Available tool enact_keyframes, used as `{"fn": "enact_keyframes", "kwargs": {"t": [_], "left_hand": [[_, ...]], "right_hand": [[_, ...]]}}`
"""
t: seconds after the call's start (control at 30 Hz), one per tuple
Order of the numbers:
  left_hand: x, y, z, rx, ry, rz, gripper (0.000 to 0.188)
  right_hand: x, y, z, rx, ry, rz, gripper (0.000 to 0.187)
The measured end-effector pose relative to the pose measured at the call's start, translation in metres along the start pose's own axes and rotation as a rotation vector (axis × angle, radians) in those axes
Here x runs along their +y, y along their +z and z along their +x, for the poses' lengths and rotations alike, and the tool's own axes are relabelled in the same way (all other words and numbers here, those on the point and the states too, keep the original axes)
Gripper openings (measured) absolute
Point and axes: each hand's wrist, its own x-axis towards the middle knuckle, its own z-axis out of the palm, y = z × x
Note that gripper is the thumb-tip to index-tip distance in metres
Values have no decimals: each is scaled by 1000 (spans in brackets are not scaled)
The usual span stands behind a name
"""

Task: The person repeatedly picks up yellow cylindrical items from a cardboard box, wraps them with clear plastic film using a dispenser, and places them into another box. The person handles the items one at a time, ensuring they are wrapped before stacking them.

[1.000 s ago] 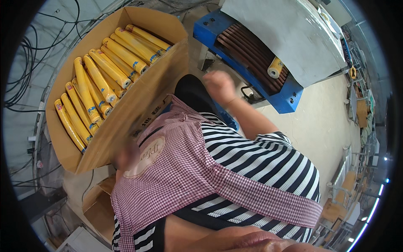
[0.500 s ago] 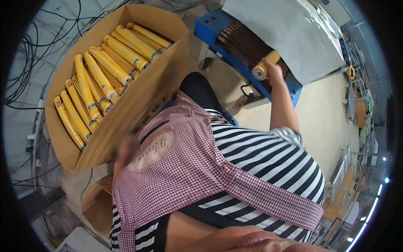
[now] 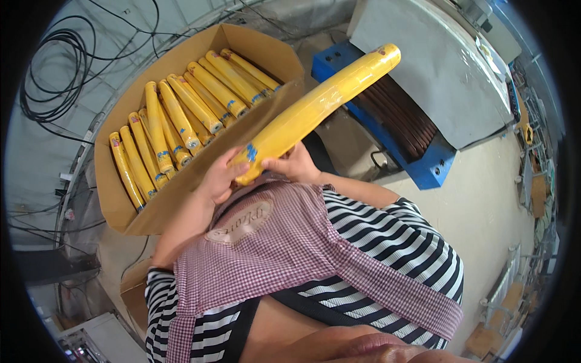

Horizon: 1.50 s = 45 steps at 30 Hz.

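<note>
A long yellow roll in shiny plastic wrap (image 3: pixel 321 103) slants up and to the right in front of me. Its near end, marked with blue, sits between both my hands. My left hand (image 3: pixel 221 178) is closed round that end from the left. From the right, my right hand (image 3: pixel 293 163) grips the same end, its thumb on the wrap and the other fingers partly hidden. To the left, a large open cardboard box (image 3: pixel 130 224) holds several similar yellow rolls (image 3: pixel 181 112), lying side by side and tilted.
A blue-framed machine (image 3: pixel 433 172) with dark brown rollers (image 3: pixel 402 118) stands at the right, a pale metal cover (image 3: pixel 436 66) beside it. Black cables (image 3: pixel 57 75) hang coiled at the far left. Another cardboard box (image 3: pixel 134 296) is low at the left.
My right hand has brought the yellow roll from the rollers over to my front. My left hand has risen from beside the box and now grips the roll's near end too.
</note>
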Motion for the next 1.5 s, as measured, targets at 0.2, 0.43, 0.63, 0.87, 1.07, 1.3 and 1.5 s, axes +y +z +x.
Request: {"fn": "enact_keyframes", "kwargs": {"t": [0.2,0.43,0.63,0.87,1.07,1.3,1.5], "left_hand": [[-73,-102,-77,-15,181,-241,80],[-107,-91,-159,157,133,-403,66],[-111,-64,-174,219,160,-503,64],[-109,-56,-182,559,-32,-314,63],[-112,-68,-191,540,-113,25,60],[-98,-79,-173,367,-10,184,55],[-55,-73,-101,126,181,-222,60]], "right_hand": [[-92,-27,49,-49,-243,82,83],[-138,13,76,-105,-329,263,74],[-121,42,95,-149,-390,175,64],[-116,57,113,-358,-353,339,57],[-127,70,112,-318,-67,244,56],[-125,75,136,-18,-143,290,58],[-65,118,174,-136,-378,-653,75]]}}
